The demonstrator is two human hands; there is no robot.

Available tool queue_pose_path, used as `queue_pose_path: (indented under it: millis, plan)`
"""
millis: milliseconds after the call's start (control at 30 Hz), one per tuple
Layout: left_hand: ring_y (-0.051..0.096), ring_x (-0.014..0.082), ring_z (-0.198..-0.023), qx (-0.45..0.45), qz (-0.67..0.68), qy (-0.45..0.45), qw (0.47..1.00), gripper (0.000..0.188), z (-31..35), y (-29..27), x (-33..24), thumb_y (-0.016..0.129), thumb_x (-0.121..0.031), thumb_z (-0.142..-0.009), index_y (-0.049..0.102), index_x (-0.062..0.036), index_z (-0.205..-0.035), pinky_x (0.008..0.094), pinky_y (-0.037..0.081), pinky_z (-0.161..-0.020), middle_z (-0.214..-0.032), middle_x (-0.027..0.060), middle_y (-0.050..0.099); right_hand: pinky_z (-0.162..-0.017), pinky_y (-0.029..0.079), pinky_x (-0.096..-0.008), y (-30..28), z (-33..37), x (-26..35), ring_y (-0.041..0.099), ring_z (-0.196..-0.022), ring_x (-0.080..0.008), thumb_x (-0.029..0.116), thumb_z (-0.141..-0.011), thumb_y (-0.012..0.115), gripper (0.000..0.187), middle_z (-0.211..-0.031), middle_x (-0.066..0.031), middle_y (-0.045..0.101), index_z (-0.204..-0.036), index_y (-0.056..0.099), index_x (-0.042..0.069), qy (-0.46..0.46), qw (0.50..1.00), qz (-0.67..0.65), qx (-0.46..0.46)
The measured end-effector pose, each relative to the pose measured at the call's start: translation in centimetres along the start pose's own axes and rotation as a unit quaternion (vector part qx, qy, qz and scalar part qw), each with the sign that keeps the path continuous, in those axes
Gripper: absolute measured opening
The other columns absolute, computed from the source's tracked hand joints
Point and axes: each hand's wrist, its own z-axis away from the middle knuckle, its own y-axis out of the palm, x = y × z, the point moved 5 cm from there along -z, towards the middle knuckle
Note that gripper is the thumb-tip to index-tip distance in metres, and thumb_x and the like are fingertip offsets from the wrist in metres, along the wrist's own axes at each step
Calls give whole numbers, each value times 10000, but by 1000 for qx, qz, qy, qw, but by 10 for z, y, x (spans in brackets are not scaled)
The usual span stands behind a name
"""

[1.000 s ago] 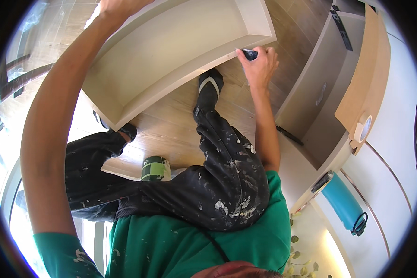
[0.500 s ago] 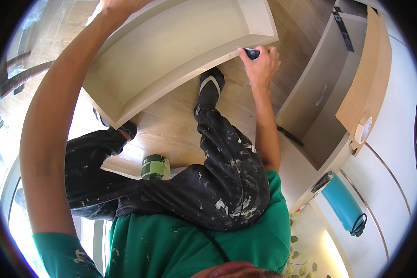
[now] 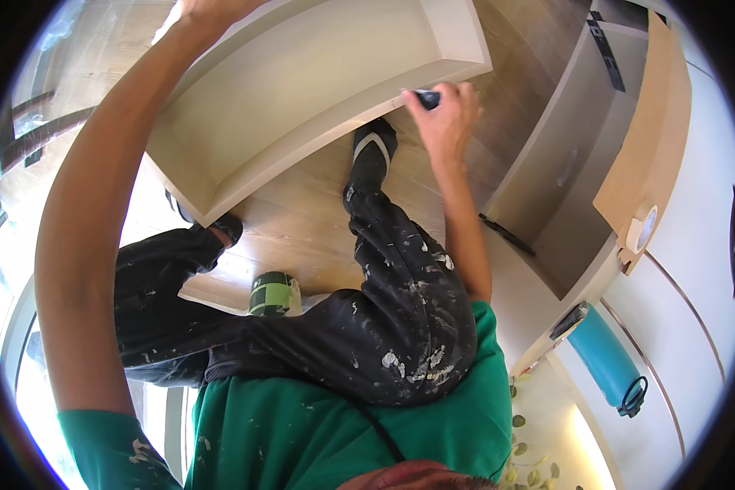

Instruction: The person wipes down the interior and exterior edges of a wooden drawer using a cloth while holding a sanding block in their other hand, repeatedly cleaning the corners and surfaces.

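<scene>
A shallow beige drawer box [image 3: 302, 90] is tilted before me, its open inside showing. At its near rim, towards the right, my right hand [image 3: 449, 118] is closed around a small dark handheld piece [image 3: 427, 100]. The piece is blurred and its exact kind is unclear; its tip is at or very near the rim. My left hand [image 3: 220, 8] is by the drawer's far left edge, cut off by the top of the picture, so its fingers are hidden.
A green-labelled tub [image 3: 271, 294] stands between my legs. On the right is an open cabinet carcass [image 3: 563, 163] with black runners, brown cardboard [image 3: 645, 139] and a tape roll [image 3: 643, 229]. A teal bottle [image 3: 604, 355] lies nearby. Plastic sheeting [image 3: 65, 49] hangs at the left.
My right hand has moved left and slightly down along the near rim, with the dark piece still in it. The left arm and the drawer have hardly moved.
</scene>
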Motion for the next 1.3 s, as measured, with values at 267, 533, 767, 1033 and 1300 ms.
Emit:
queue_pose_path:
  millis: [267, 533, 767, 1033, 1300]
  plan:
    - [705, 371, -954, -15, 0, -3, 1000, 312, 0, 5, 6, 771, -338, -788, 755, -60, -928, 463, 570, -838, -983, 166, 730, -842, 426, -511, -1, 3, 4, 560, -976, -339, 409, -692, 906, 426, -955, -109, 570, -854, 689, 80, 17, 1000, 22, 7]
    - [704, 372, -961, 2, -10, -13, 1000, 345, -2, 2, 4, 776, -353, -787, 754, -50, -951, 467, 569, -845, -997, 177, 731, -824, 428, -489, 7, 17, 31, 558, -987, -318, 450, -727, 891, 447, -973, -89, 567, -864, 689, 76, -3, 998, -25, 60]
    - [700, 380, -969, 10, -3, 5, 1000, 352, -4, 9, 1, 774, -353, -787, 752, -46, -959, 468, 564, -862, -1007, 179, 729, -816, 429, -488, 6, 21, 37, 559, -958, -325, 440, -722, 896, 440, -947, -90, 567, -855, 689, 75, 4, 997, -13, 79]
    - [700, 382, -982, -1, -1, 7, 1000, 357, -1, 9, 4, 760, -344, -795, 753, -40, -981, 466, 565, -870, -1031, 183, 730, -820, 428, -482, 6, 28, 46, 559, -945, -320, 393, -724, 903, 405, -940, -97, 562, -857, 680, 83, -21, 997, -35, 61]
    - [701, 377, -997, 2, -17, 2, 1000, 350, -1, 0, -1, 758, -352, -806, 749, -44, -971, 472, 568, -861, -1031, 179, 730, -817, 423, -480, 7, 29, 48, 561, -949, -313, 429, -725, 894, 436, -939, -90, 560, -874, 683, 79, -12, 998, -31, 62]
